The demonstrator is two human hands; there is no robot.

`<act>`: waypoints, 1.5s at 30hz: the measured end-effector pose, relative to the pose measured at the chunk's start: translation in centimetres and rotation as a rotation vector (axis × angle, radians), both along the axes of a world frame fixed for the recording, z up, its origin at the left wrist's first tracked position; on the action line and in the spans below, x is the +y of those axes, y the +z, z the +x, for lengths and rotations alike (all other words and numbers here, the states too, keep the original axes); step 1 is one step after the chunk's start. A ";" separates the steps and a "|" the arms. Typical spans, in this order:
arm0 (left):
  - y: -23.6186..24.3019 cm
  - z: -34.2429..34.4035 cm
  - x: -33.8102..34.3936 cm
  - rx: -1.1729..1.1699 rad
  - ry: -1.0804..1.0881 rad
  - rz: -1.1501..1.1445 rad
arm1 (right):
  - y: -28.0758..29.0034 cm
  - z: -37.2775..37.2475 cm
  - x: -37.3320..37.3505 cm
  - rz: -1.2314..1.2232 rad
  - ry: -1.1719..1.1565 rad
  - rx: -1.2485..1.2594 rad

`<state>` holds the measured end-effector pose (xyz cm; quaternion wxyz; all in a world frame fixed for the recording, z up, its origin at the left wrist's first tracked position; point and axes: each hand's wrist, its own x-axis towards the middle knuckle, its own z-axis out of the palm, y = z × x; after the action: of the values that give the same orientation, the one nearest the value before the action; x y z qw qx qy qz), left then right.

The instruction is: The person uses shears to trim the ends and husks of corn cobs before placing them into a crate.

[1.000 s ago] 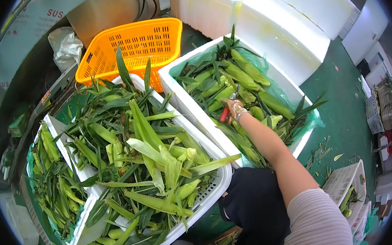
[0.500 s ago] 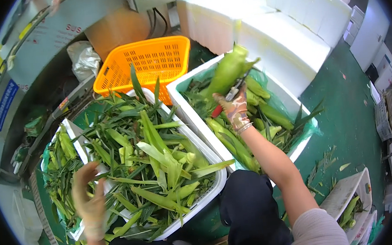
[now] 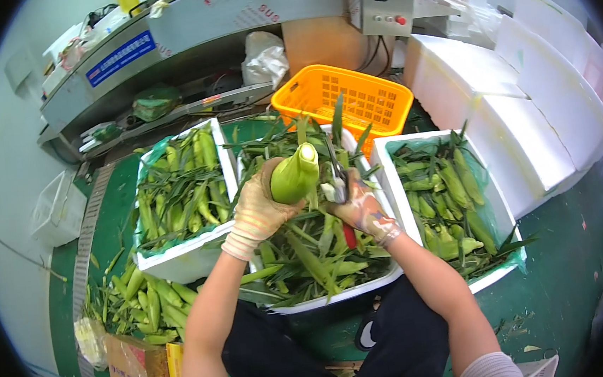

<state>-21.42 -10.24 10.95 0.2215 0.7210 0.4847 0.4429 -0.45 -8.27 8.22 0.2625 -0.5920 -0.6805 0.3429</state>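
Note:
My left hand, in a pale striped glove, is wrapped round a green unhusked ear of corn, held with its pale cut stem end up. Close to its right, my right hand, in a patterned glove, grips pruning shears with a red handle and metal blades. A small pale piece shows by the blades; I cannot tell whether it is a cut stem. Both hands are above a white plastic crate heaped with loose husks and leaves.
Foam boxes of corn stand on the left and the right. An orange basket sits behind the crate. Loose corn ears lie on the floor at lower left, near a cardboard box. White foam blocks rise at far right.
The ear, earlier lifted over the right foam box by my right hand along with the shears, is now in my left hand over the crate. My left hand has closed. The view has turned left.

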 end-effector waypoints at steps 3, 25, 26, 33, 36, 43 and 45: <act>-0.7 -2.1 -1.1 0.495 0.457 0.175 | -1.5 0.3 -3.5 0.155 0.220 -0.170; -7.9 -2.7 1.4 0.896 0.195 -0.005 | -10.6 -0.8 -1.5 0.108 0.261 -0.261; -7.5 -3.9 1.6 0.847 0.110 0.068 | -10.4 -0.6 -1.4 0.131 0.240 -0.230; -7.2 -2.9 0.9 0.889 0.125 0.276 | -6.9 1.9 0.7 -0.393 0.133 0.559; -8.1 -1.0 0.0 0.796 0.169 0.570 | -5.0 -0.6 -1.6 -0.412 0.194 0.562; -8.1 -2.5 1.1 -0.805 0.076 -0.517 | -5.3 -0.9 -3.2 0.334 0.115 0.157; -6.8 0.3 1.4 -0.768 0.219 -0.562 | -5.5 -0.9 -3.4 0.454 0.254 0.031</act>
<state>-21.16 -8.87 4.15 0.5226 0.3624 0.5418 0.5496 -1.39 -11.71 2.71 0.3539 -0.4224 -0.8048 0.2203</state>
